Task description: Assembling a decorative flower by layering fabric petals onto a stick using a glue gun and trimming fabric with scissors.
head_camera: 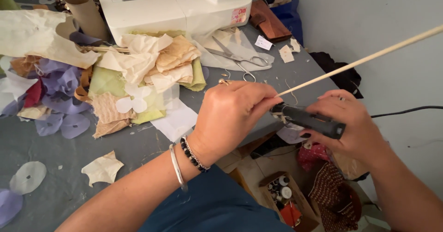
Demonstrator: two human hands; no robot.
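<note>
- While my left hand (230,114) pinches the near end of the thin wooden stick (364,59), fingers closed tight on it, the stick runs up and away to the right past the frame edge
- My right hand (353,121) is wrapped around the black glue gun (307,120), its nozzle pointing left and meeting the stick's end just beside my left fingertips
- Both hands hang off the front edge of the grey table (138,144), above a box of small pots on the floor
- To do this bit well, I judge the stick wants rolling slowly under the nozzle so the glue goes round evenly, with fingertips kept clear of the hot tip
- Paper petals (134,104) in cream, lilac and green lie heaped to the left, well apart from my hands; scissors (237,56) rest near the white sewing machine (180,6)
- I cannot tell whether glue is coming out, as the tip is hidden behind my left fingers
</note>
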